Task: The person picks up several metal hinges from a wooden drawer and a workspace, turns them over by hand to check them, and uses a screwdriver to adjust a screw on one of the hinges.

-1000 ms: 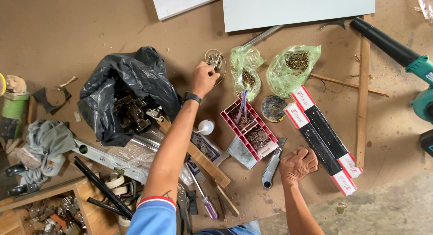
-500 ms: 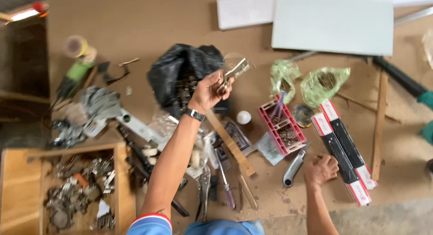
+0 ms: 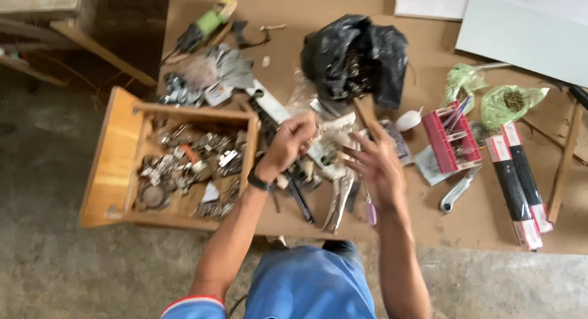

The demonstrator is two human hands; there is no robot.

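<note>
- Both hands hover over the tool heap: left hand (image 3: pixel 293 141) curled around something small and blurred, which I cannot make out; right hand (image 3: pixel 376 166) spread wide, holding nothing.
- Half a second ago the left hand reached up by the black bag (image 3: pixel 358 55); it has drawn back toward the wooden box (image 3: pixel 116 166), and the right hand has risen off the board.
- Pliers (image 3: pixel 338 199), a red compartment tray (image 3: pixel 453 138) and long flat packs (image 3: pixel 514 178) lie around.
- Board edge (image 3: pixel 429 240) runs just before the person; bare floor lies below it.

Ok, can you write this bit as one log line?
left hand: closed over tool pile, grip blurred | right hand: open, empty | wooden box: beside left wrist
</note>
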